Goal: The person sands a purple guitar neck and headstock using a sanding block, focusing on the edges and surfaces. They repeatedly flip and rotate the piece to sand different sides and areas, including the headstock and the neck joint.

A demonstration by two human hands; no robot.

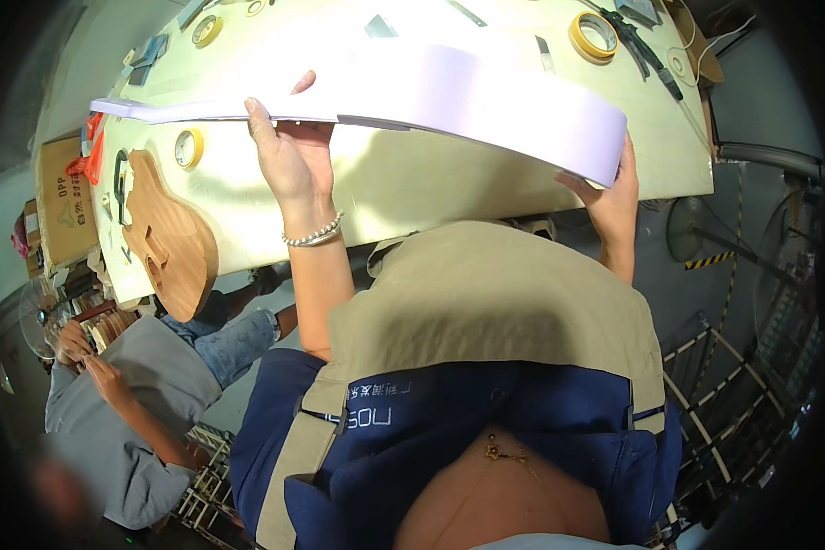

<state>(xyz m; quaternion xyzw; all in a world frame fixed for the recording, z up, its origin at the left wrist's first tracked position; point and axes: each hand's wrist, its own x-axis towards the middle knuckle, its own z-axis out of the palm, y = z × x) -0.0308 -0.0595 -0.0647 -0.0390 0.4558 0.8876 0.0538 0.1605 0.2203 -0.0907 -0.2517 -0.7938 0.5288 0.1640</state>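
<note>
While our half-closed left hand (295,165) grips the pale guitar (513,105) by its neck (202,111), our curled right hand (614,202) clasps its body end (605,142).

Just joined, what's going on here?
A person is holding a pale guitar edge-up over a light-topped table. Their left hand grips the neck, and their right hand holds the far end of the body. A brown wooden guitar body lies at the table's left end, near a yellow tape roll. Another person in a grey shirt is at the lower left, away from the pale guitar.
</note>
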